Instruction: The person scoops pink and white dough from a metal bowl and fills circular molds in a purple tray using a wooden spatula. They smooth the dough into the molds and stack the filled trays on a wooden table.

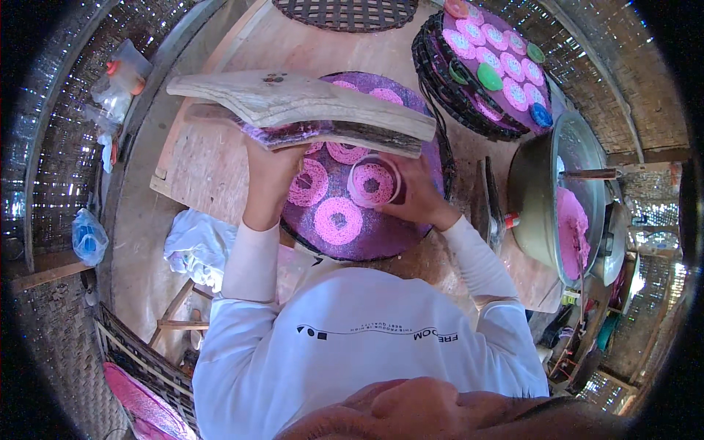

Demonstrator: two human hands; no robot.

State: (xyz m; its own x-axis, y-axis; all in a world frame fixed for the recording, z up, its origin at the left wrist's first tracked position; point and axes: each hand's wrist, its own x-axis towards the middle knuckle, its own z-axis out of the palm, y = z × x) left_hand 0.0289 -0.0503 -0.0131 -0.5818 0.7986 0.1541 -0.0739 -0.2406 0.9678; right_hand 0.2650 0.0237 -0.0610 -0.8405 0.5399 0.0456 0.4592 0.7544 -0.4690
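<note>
My left hand [270, 172] is closed on a wooden press [301, 103] made of two thick, long pieces, with pink residue between them. The press hangs over a round tray [292, 220] with a purple surface and hides its far part. My right hand [416, 192] curls round a pale, thin ring [398, 183] on the tray. Inside the ring lies a lacy pink round [372, 183] with a hole in its middle. Other pink lacy rounds [338, 221] lie beside it. My left fingertips are hidden behind the wood.
At the far right, stacked dark woven trays [433, 95] carry pink rounds and coloured rings. A large metal basin [532, 198] on the right holds pink dough [572, 227]. A woven tray [348, 13] lies at the far edge. White cloth [198, 246] lies at left.
</note>
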